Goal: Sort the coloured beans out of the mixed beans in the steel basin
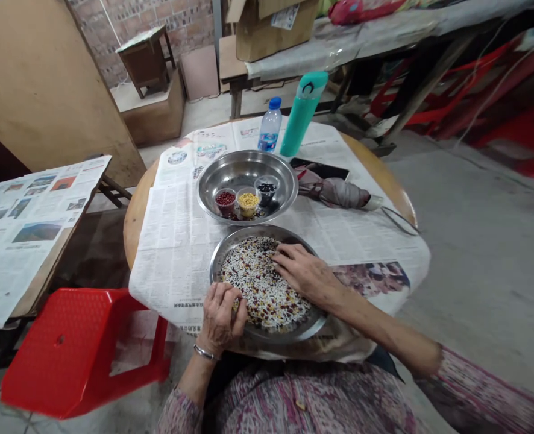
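Left hand [219,316], curled, fingertips pinched down into the grains at the plate's 7 o'clock edge, any grains actually held too small to tell; right hand [301,271], unclenched, fingers lying loosely on a mound of mixed white, black and yellow grains [258,289] inside a shallow round steel plate [244,234]. At the plate's 12 o'clock, a wider steel bowl [248,158] with three small clear cups of red grains [225,201], yellow grains [248,202] and black grains [266,191]. Underneath, printed newspaper [176,241] over a round wooden table [135,229]; at the bowl's 1 o'clock, a teal flask [301,114] and a clear water bottle [270,126]; at its 3 o'clock, a folded grey umbrella [334,193].
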The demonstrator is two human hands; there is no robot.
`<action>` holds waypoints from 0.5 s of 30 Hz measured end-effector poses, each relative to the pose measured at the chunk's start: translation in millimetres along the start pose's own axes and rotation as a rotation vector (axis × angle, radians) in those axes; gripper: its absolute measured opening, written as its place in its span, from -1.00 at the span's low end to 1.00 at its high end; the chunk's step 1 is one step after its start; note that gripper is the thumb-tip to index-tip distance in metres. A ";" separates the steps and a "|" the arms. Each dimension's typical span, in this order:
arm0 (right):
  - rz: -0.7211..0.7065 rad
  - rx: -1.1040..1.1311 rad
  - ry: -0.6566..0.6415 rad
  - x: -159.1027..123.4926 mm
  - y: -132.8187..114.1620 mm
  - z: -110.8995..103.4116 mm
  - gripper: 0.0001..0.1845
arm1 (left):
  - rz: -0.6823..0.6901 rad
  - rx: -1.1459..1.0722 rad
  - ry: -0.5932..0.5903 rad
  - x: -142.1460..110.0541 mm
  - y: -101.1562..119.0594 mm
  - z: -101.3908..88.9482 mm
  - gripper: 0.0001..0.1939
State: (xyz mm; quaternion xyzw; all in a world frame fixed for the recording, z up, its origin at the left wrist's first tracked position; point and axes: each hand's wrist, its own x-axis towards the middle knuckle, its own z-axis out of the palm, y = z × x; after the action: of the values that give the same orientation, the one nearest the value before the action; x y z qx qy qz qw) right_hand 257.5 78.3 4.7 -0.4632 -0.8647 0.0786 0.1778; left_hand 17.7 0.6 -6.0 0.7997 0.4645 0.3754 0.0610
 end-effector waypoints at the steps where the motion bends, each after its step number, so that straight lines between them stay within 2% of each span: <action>1: 0.043 -0.021 0.001 1.5 -2.4 0.6 -0.73 | 0.006 0.003 -0.003 0.4 -0.2 -0.1 -0.93; 4: 0.047 0.013 -0.032 1.3 -19.5 4.1 -0.72 | 0.017 0.026 -0.044 1.7 -0.4 -0.7 -0.91; 8: -0.126 0.151 -0.107 -6.3 -40.1 1.3 -0.78 | 0.038 0.077 -0.097 3.7 1.3 -1.9 -0.79; 12: -0.092 0.055 -0.104 -16.4 -26.9 -13.8 -0.80 | 0.056 0.110 -0.118 5.5 3.3 -2.4 -0.72; 15: -0.090 -0.035 -0.147 -32.2 -7.3 -13.4 -0.88 | 0.066 0.138 -0.119 6.4 3.9 -2.1 -0.67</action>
State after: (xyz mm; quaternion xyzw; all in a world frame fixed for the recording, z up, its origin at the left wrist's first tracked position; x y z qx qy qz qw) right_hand 273.3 47.1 11.7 -0.4197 -0.8967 0.0891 0.1091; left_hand 20.8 2.9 0.6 0.8378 0.4580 0.2963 0.0208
